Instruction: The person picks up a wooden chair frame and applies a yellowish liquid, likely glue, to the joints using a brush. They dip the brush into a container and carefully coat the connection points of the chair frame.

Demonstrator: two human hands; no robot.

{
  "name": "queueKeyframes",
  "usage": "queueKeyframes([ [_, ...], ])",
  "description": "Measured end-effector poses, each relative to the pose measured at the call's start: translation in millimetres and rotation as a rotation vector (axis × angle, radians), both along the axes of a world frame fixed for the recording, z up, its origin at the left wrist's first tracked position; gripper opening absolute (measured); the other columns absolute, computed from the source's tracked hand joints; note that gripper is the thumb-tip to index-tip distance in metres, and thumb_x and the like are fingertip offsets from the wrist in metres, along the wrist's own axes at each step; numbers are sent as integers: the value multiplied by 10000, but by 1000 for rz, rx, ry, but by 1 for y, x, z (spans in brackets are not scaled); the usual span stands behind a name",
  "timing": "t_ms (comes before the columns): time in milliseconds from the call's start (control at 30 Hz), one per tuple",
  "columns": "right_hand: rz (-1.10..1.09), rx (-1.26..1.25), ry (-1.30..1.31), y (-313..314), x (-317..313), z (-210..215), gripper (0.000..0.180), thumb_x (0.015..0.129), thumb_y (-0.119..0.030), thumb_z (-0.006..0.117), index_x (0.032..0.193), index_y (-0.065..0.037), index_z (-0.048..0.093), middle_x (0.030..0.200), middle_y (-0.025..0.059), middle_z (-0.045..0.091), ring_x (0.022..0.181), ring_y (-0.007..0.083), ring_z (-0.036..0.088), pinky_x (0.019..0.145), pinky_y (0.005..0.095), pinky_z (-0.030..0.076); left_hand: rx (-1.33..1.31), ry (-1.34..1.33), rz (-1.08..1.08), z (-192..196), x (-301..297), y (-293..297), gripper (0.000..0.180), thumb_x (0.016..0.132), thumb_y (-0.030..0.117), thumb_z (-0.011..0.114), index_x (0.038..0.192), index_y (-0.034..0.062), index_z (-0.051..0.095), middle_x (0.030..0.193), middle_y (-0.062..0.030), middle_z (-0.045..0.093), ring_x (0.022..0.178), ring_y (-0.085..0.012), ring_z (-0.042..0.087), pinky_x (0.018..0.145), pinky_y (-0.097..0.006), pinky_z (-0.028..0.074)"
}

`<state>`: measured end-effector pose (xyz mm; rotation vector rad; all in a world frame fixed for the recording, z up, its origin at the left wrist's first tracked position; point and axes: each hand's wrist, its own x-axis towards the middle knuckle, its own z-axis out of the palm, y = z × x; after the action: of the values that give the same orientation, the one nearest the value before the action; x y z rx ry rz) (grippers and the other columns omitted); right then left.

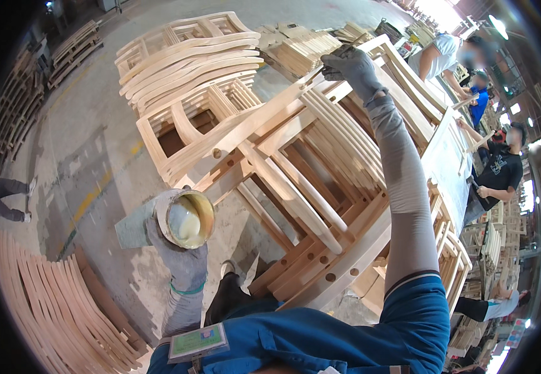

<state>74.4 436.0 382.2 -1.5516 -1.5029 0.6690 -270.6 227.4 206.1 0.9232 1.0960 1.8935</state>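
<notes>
My left hand (183, 265), in a grey glove, is wrapped round a round pot (210, 219) with cream-coloured liquid inside and a smeared rim. A grey-green shape (134, 223) reaches left from the pot; I cannot tell whether it belongs to it. Stretched forward, my gloved right hand (354, 70) is closed on a thin stick (313, 78), whose tip is too small to make out. That hand is above the far end of a stack of pale wooden frames (295, 193). Round dark holes show in the frames' nearer rails.
Stacked curved wooden frames (189, 68) stand at the far left, with slats (305, 50) beyond. Curved boards (58, 299) lie near left. Several people work at right around a pale table (448, 156); another person's legs (12, 198) show at the left edge.
</notes>
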Motion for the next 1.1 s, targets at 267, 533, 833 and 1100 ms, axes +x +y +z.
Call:
queueKeyframes([
  [267,156,152,-464,-13,-21,-16,195,770,-210,641,867,-41,631,701,72,631,669,156,597,628,284,460,31,856,119,6,-14,-3,850,708,85,716,1340,-7,156,1304,-156,331,1205,-263,353,1029,-367,264],
  [533,129,190,-420,-11,-15,-15,186,756,-197,654,839,-32,630,667,86,609,620,170,580,590,302,451,82,748,128,-7,-15,-2,866,677,47,733,1336,23,172,1279,-156,351,1190,-260,378,1014,-370,299],
  [833,120,184,-318,-6,4,-11,173,744,-207,651,818,-52,643,662,68,610,603,156,573,590,288,449,98,431,4,-4,-10,-7,839,697,50,718,1334,13,172,1339,-146,299,1232,-264,331,1052,-390,230],
  [1100,241,114,-443,-14,-19,-4,125,724,-111,616,834,-66,658,697,66,619,648,162,582,617,299,455,156,690,87,10,-13,-10,832,696,73,723,1327,-5,187,1314,-161,327,1222,-268,344,1044,-383,233],
])
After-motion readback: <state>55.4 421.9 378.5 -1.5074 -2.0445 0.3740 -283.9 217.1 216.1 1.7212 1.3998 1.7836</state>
